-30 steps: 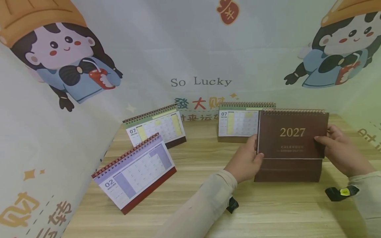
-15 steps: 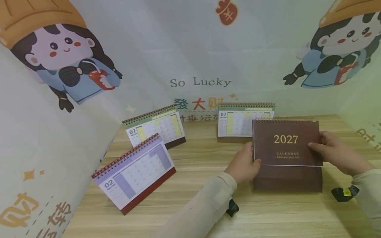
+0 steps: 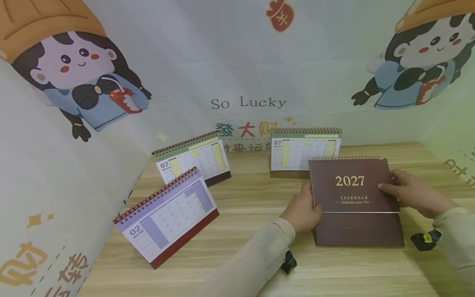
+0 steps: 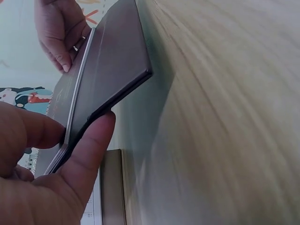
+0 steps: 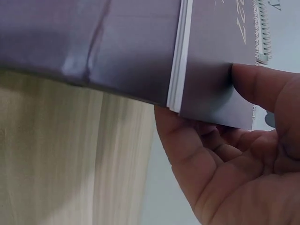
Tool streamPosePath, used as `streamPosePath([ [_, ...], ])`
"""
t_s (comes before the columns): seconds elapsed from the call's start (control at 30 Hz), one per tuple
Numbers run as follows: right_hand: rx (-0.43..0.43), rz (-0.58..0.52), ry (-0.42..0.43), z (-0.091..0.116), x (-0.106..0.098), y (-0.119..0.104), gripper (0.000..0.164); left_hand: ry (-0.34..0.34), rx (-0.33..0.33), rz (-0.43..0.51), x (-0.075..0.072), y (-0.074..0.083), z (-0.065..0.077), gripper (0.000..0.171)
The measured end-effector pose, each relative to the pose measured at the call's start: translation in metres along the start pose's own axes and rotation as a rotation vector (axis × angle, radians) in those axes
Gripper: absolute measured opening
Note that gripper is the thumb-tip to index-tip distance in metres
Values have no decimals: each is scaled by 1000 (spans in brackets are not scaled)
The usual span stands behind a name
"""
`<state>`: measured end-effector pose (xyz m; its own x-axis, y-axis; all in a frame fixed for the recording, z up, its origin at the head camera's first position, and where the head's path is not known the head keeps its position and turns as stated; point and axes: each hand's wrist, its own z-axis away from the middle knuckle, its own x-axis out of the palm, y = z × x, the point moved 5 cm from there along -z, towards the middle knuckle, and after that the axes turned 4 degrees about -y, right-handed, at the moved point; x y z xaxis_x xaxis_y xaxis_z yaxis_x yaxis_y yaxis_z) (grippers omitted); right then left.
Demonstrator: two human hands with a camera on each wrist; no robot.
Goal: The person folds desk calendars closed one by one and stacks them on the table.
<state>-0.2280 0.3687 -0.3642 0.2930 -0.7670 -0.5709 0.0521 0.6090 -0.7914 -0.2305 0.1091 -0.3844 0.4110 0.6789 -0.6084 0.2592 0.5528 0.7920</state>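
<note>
Between both hands is a brown desk calendar [image 3: 352, 189] marked 2027, its spiral binding along the top. My left hand [image 3: 302, 210] grips its left edge, thumb on the front cover. In the left wrist view, the fingers [image 4: 93, 145] pinch the pages and the stand, and the base shows a gap above the table. My right hand [image 3: 415, 192] holds the right edge, thumb over the cover. From the right wrist view, the fingers [image 5: 183, 145] lie behind the calendar's stand and the page block shows as a white strip.
Behind the brown calendar stands a green-topped calendar [image 3: 293, 154], partly covered by it. At left are another green-topped calendar [image 3: 196, 156] and a purple calendar [image 3: 174, 218] in front of it, both angled. A printed cloth [image 3: 252, 70] backs the wooden table [image 3: 245, 243].
Both hands have brought the brown calendar toward the person and slightly left, lower in view. More of the green-topped calendar behind it now shows. The other calendars stay in place.
</note>
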Motion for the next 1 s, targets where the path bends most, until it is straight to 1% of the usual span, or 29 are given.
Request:
streamPosePath([
  [0.17, 39, 4, -35, -1, 2, 6, 50, -10, 0, -3, 3, -2, -2, 58],
  [0.3, 50, 23, -48, -2, 4, 9, 47, -16, -13, -34, 5, -5, -3, 53],
  [0.37, 52, 32, -51, -3, 5, 9, 49, -19, -27, -56, 5, -7, -2, 50],
  [0.5, 59, 51, -57, -4, 8, 11, 48, -25, -46, -119, 4, -8, -1, 53],
  [0.6, 64, 65, -66, -4, 9, 13, 43, -35, -31, -186, 3, -8, -1, 55],
  [0.67, 64, 75, -74, -5, 10, 13, 43, -46, -7, -234, 3, -7, -2, 56],
  [0.73, 62, 98, -79, -5, 11, 15, 46, -53, 28, -285, 3, -6, -3, 53],
  [0.8, 59, 139, -75, -6, 12, 16, 48, -59, 36, -322, 4, -5, -3, 45],
  [0.9, 55, 194, -68, -6, 12, 18, 49, -64, 20, -359, 6, -7, -3, 32],
  [1.0, 62, 238, -61, -7, 11, 20, 48, -67, -25, -382, 8, -10, -3, 25],
])
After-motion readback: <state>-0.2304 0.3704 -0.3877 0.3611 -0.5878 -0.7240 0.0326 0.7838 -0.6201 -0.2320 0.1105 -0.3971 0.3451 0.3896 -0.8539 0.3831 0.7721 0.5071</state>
